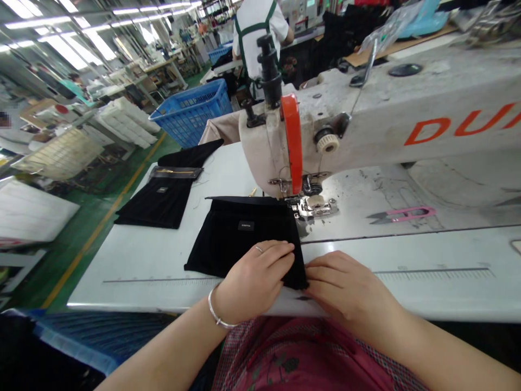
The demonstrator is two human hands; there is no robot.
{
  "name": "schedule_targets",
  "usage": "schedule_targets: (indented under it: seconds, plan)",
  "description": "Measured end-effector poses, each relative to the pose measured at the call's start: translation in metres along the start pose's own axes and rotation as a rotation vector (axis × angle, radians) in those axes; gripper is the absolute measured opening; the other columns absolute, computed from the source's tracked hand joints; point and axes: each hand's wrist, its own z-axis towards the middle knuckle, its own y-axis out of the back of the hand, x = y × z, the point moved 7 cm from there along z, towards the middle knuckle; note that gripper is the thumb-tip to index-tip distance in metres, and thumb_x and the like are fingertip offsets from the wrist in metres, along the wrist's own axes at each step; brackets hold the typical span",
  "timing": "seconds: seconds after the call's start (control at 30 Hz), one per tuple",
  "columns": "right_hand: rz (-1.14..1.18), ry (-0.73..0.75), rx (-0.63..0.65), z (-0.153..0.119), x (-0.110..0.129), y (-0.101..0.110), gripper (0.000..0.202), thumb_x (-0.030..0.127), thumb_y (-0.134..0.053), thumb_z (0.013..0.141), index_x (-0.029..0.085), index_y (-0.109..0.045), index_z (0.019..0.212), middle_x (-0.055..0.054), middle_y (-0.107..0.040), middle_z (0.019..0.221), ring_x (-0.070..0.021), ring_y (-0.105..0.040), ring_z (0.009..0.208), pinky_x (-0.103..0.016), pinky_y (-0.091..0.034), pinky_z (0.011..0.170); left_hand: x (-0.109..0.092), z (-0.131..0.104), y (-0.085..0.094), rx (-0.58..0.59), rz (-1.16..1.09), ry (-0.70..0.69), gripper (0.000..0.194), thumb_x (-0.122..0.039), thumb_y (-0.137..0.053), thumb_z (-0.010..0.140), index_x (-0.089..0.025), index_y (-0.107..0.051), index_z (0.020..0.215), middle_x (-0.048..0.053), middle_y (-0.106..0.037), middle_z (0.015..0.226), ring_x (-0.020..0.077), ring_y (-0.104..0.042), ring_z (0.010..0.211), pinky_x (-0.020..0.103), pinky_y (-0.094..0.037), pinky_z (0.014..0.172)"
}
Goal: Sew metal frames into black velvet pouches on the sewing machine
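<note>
A black fabric pouch piece (220, 239) with a small dark label (246, 226) lies on the sewing table, its upper right edge at the presser foot (311, 207) of a sewing machine. On top of the piece rests my left hand (256, 279), fingers together and laid flat on the cloth, a ring and a bracelet showing. At the lower right corner of the fabric, my right hand (345, 285) has its fingertips closed on the edge; its thumb is hidden. A second black piece (157, 201) with a label and a gold zipper (177, 171) lies to the left.
The sewing machine head (366, 114) spans the right side. Pink thread snips (401, 215) lie on its bed. A printed ruler (443, 273) runs along the table front. Beyond the table stand a blue crate (193, 111) and a person in a white shirt (254, 38).
</note>
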Motion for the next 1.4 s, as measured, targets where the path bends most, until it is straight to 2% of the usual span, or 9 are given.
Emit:
schedule_targets:
  seconds: [0.17, 0.43, 0.63, 0.73, 0.83, 0.93, 1.07, 1.23, 1.4]
  plan:
    - [0.023, -0.093, 0.003, 0.000, -0.003, 0.002, 0.012, 0.012, -0.050, 0.092, 0.018, -0.061, 0.094, -0.003, -0.066, 0.092, -0.0172, -0.058, 0.089, -0.035, -0.046, 0.079, 0.010, 0.012, -0.003, 0.096, -0.061, 0.145, 0.073, -0.019, -0.060, 0.073, -0.014, -0.037, 0.141, 0.013, -0.039, 0.147, 0.0314, -0.044, 0.124, 0.050, -0.040, 0.105]
    - [-0.004, -0.051, 0.068, 0.006, -0.005, 0.002, 0.013, 0.013, -0.051, 0.093, 0.020, -0.063, 0.092, -0.002, -0.064, 0.091, -0.0173, -0.056, 0.086, -0.034, -0.044, 0.077, 0.022, 0.019, -0.007, 0.121, -0.039, 0.104, 0.068, -0.021, -0.060, 0.073, -0.012, -0.042, 0.138, 0.013, -0.041, 0.144, 0.0308, -0.043, 0.121, 0.048, -0.037, 0.106]
    - [-0.054, -0.051, 0.082, 0.007, -0.015, 0.000, 0.015, 0.018, -0.051, 0.095, 0.021, -0.064, 0.102, -0.004, -0.065, 0.101, -0.0191, -0.058, 0.093, -0.037, -0.045, 0.080, 0.032, 0.027, -0.010, 0.124, 0.047, 0.106, 0.069, -0.024, -0.064, 0.075, -0.013, -0.040, 0.139, 0.013, -0.041, 0.145, 0.0319, -0.044, 0.121, 0.048, -0.038, 0.103]
    - [-0.059, -0.062, 0.053, 0.005, -0.017, 0.000, 0.016, 0.018, -0.052, 0.094, 0.021, -0.064, 0.105, -0.004, -0.065, 0.103, -0.0185, -0.058, 0.092, -0.037, -0.046, 0.081, 0.027, 0.021, -0.012, 0.079, 0.097, 0.052, 0.056, -0.020, -0.056, 0.086, -0.016, -0.039, 0.139, 0.010, -0.045, 0.143, 0.0279, -0.045, 0.123, 0.046, -0.040, 0.104]
    - [-0.051, -0.085, 0.026, 0.004, -0.017, 0.001, 0.016, 0.018, -0.052, 0.094, 0.021, -0.065, 0.103, -0.004, -0.065, 0.101, -0.0183, -0.057, 0.092, -0.037, -0.046, 0.082, 0.014, 0.009, -0.005, -0.075, 0.060, -0.078, 0.033, -0.014, -0.043, 0.095, -0.013, -0.049, 0.127, 0.010, -0.057, 0.130, 0.0204, -0.050, 0.121, 0.038, -0.043, 0.106]
    - [-0.071, -0.113, 0.026, 0.004, -0.017, 0.002, 0.013, 0.018, -0.054, 0.093, 0.021, -0.066, 0.097, -0.004, -0.064, 0.096, -0.0196, -0.056, 0.091, -0.039, -0.045, 0.082, 0.006, 0.000, 0.001, -0.170, 0.017, -0.174, 0.025, -0.013, -0.043, 0.096, -0.011, -0.054, 0.119, 0.010, -0.063, 0.119, 0.0183, -0.056, 0.116, 0.035, -0.047, 0.104]
    - [-0.079, -0.116, 0.044, 0.006, -0.016, 0.005, 0.013, 0.019, -0.054, 0.092, 0.021, -0.067, 0.094, -0.004, -0.063, 0.088, -0.0199, -0.056, 0.087, -0.039, -0.045, 0.079, 0.006, -0.001, 0.002, -0.175, -0.021, -0.191, 0.026, -0.013, -0.044, 0.096, -0.014, -0.056, 0.120, 0.009, -0.064, 0.118, 0.0188, -0.057, 0.115, 0.036, -0.050, 0.101]
    - [-0.091, -0.115, 0.048, 0.008, -0.015, 0.007, 0.016, 0.019, -0.053, 0.093, 0.020, -0.068, 0.093, -0.005, -0.063, 0.087, -0.0203, -0.056, 0.086, -0.039, -0.045, 0.078, 0.006, 0.000, 0.001, -0.192, 0.003, -0.184, 0.021, -0.013, -0.053, 0.092, -0.015, -0.060, 0.111, 0.006, -0.068, 0.108, 0.0185, -0.062, 0.101, 0.036, -0.055, 0.089]
    - [-0.109, -0.099, 0.040, 0.010, -0.013, 0.008, 0.016, 0.019, -0.053, 0.092, 0.019, -0.068, 0.088, -0.005, -0.063, 0.085, -0.0201, -0.057, 0.087, -0.038, -0.046, 0.078, 0.003, -0.004, 0.001, -0.168, -0.037, -0.270, 0.022, -0.011, -0.053, 0.092, -0.015, -0.060, 0.112, 0.007, -0.067, 0.115, 0.0199, -0.061, 0.108, 0.036, -0.055, 0.091]
